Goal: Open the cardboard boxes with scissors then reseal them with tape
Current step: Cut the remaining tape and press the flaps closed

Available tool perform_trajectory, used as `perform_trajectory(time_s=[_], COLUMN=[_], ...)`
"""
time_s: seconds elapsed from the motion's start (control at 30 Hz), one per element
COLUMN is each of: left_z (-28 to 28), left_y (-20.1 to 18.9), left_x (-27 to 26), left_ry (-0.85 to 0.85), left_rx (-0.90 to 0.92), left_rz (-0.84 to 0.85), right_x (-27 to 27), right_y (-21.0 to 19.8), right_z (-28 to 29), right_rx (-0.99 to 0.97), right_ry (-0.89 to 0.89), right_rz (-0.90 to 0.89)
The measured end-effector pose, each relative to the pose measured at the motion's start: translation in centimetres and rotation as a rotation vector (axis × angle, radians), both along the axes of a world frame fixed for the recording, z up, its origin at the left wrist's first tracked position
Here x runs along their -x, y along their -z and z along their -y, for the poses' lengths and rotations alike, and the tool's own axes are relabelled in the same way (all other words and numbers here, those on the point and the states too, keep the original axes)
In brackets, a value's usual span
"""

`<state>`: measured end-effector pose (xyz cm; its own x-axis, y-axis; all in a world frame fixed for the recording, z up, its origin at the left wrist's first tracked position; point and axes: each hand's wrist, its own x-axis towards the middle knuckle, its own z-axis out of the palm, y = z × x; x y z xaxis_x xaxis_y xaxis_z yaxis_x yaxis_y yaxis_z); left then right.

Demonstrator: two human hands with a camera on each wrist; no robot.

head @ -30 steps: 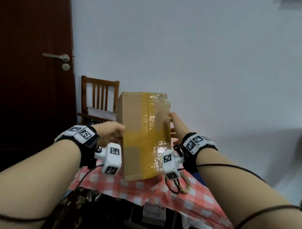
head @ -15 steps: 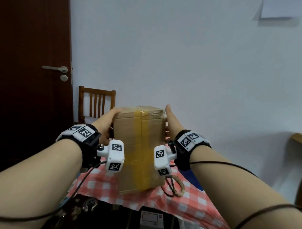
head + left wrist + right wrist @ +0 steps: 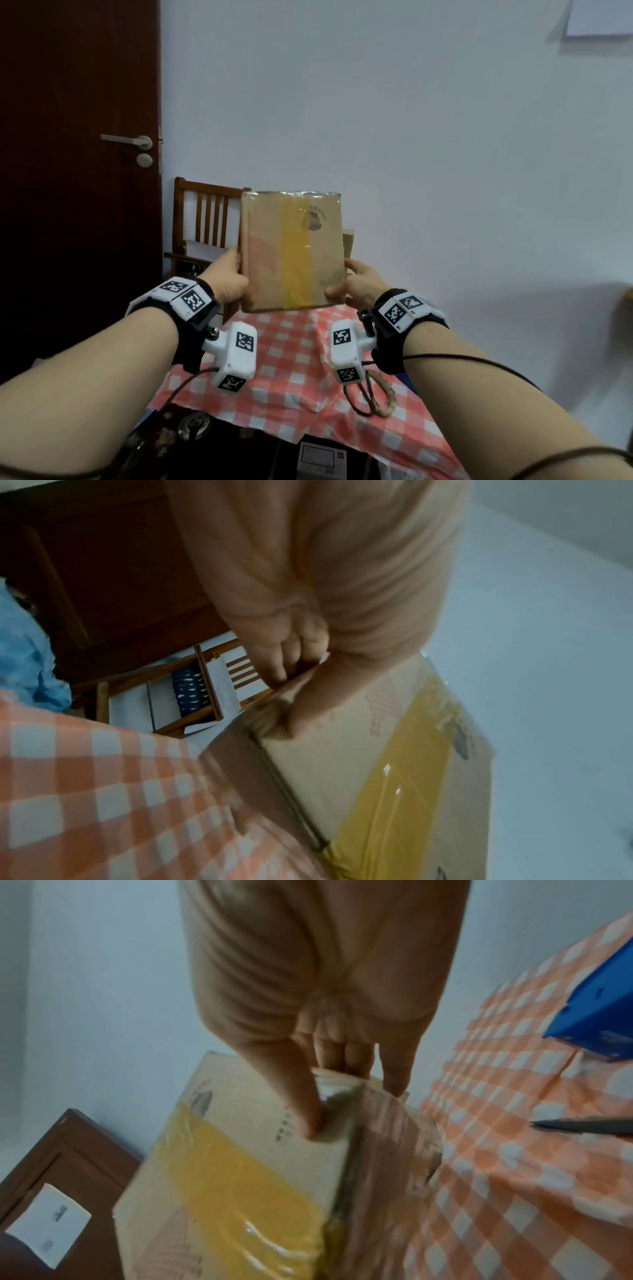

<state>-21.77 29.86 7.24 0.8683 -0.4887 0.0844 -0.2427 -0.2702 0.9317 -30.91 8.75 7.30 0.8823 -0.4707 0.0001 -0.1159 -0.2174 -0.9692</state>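
Observation:
I hold a brown cardboard box point(image 3: 291, 251) in the air above the far end of the table, one broad face turned toward me. A strip of yellow tape point(image 3: 295, 253) runs down the middle of that face. My left hand point(image 3: 228, 279) grips the box's lower left edge, thumb on the front and fingers behind point(image 3: 294, 674). My right hand point(image 3: 356, 282) grips the lower right corner the same way, thumb on the front face point(image 3: 308, 1115). In the right wrist view the dark tips of scissors point(image 3: 582, 1125) lie on the cloth at the right edge.
The table has a red-and-white checked cloth point(image 3: 294, 370). A braided loop point(image 3: 380, 397) lies on it near my right wrist. A blue box point(image 3: 596, 1010) stands at the right. A wooden chair point(image 3: 202, 222) and a dark door point(image 3: 78, 171) lie beyond the table.
I have turned the box from standing tall on the cloth to held up with a broad face toward me. Both hands slid down to its lower edges.

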Motion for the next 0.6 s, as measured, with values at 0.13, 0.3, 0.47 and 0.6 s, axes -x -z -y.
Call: perform_trajectory(time_s=[0.13, 0.3, 0.47, 0.6], left_z=[0.8, 0.9, 1.8, 2.7], left_y=[1.2, 1.1, 1.8, 2.7], left_x=[0.4, -0.3, -0.5, 0.0], left_ry=[-0.034, -0.1, -0.055, -0.118], left_rx=[0.079, 0.189, 0.013, -0.08], left_rz=[-0.179, -0.459, -0.35, -0.247], right_x=[0.3, 1.4, 1.8, 1.9], right_y=[1.4, 1.4, 1.6, 1.8], right_z=[-0.1, 0.7, 2.2, 1.5], right_rx=[0.142, 0.012, -0.063, 0.016], right_ry=[-0.024, 0.056, 0.049, 0.096], right_rz=[-0.115, -0.168, -0.16, -0.192])
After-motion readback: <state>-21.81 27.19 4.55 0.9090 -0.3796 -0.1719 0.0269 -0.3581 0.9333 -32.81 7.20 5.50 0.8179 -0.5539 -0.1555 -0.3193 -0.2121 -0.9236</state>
